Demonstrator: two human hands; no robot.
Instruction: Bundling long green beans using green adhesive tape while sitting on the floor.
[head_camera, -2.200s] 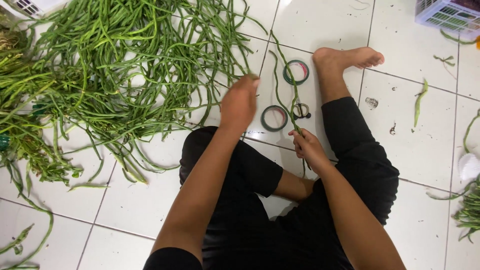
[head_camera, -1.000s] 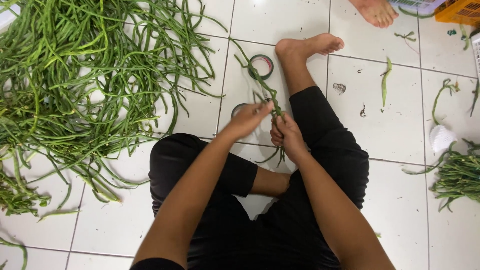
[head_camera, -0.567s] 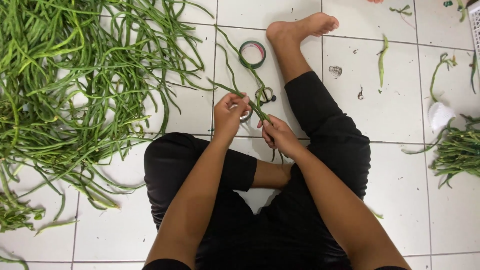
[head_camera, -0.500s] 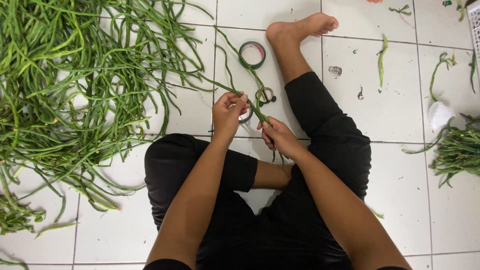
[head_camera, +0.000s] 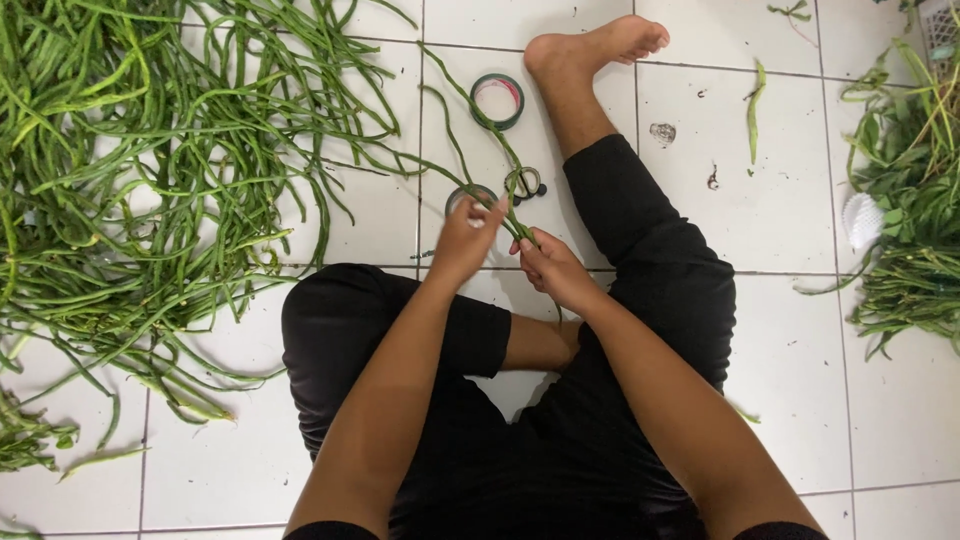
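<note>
The white tiled floor (head_camera: 300, 470) carries everything here. The biggest thing on it is a sprawling heap of long green beans (head_camera: 150, 150), filling the view from about 8 o'clock round to 11 o'clock. A smaller pile of leafy green stalks (head_camera: 915, 200) lies at 3 o'clock, with a small white ribbed cup (head_camera: 862, 220) at its inner edge. The person sits on the floor in black trousers, one bare foot (head_camera: 595, 50) stretched out toward 12 o'clock. A single short bean (head_camera: 755, 105) lies apart at 1 o'clock.

A roll of green tape (head_camera: 497, 100) sits at 12 o'clock, just beside the foot. A second roll of tape (head_camera: 470, 197) lies nearer, partly hidden behind the left hand. Small scissors (head_camera: 525, 185) rest between the two rolls, crossed by bean strands.

At the centre, the left hand (head_camera: 465, 240) and right hand (head_camera: 550, 270) are close together. The right hand is closed around a thin bunch of beans (head_camera: 515, 215), whose long ends trail away toward 11 o'clock. The left hand's fingers are curled, its fingertips meeting the bunch just above the right hand.
</note>
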